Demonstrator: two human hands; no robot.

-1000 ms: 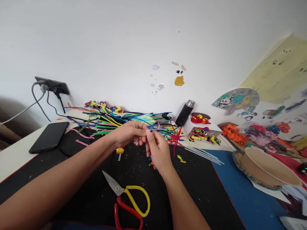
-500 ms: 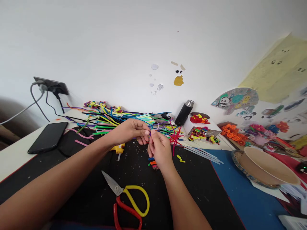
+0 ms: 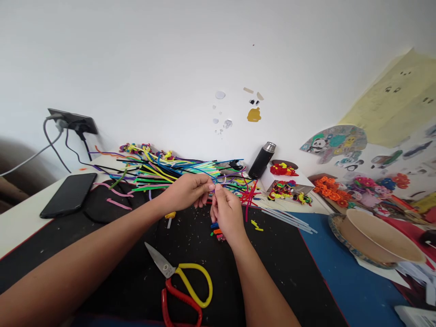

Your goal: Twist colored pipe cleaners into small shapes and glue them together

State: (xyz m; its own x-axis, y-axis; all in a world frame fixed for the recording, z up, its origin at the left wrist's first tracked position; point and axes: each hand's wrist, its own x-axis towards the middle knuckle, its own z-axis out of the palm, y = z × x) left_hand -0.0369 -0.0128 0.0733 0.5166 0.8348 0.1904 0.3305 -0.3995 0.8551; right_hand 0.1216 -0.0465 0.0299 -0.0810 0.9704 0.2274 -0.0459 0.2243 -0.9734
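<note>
Over the black mat, my left hand (image 3: 190, 190) and my right hand (image 3: 227, 213) meet fingertip to fingertip. Both are closed in a pinch on a small purple piece of pipe cleaner (image 3: 214, 190), mostly hidden by the fingers. Just below my right hand lie short blue, orange, green and pink bits (image 3: 217, 231). A pair of scissors (image 3: 166, 270) with one yellow and one red handle rests partly spread on the mat, below my hands. Behind my left wrist the yellow glue gun (image 3: 171, 215) shows only its front end.
A heap of coloured pipe cleaners (image 3: 160, 171) lies along the wall. Clear glue sticks (image 3: 289, 220) and short yellow pieces (image 3: 256, 225) are to the right. A phone (image 3: 69, 195) lies at left. A black flask (image 3: 260, 161) leans near the wall; a bowl (image 3: 384, 231) sits far right.
My left hand has dropped slightly and its wrist now covers more of the glue gun. My right hand has hardly moved. Less of the purple piece shows between the fingers.
</note>
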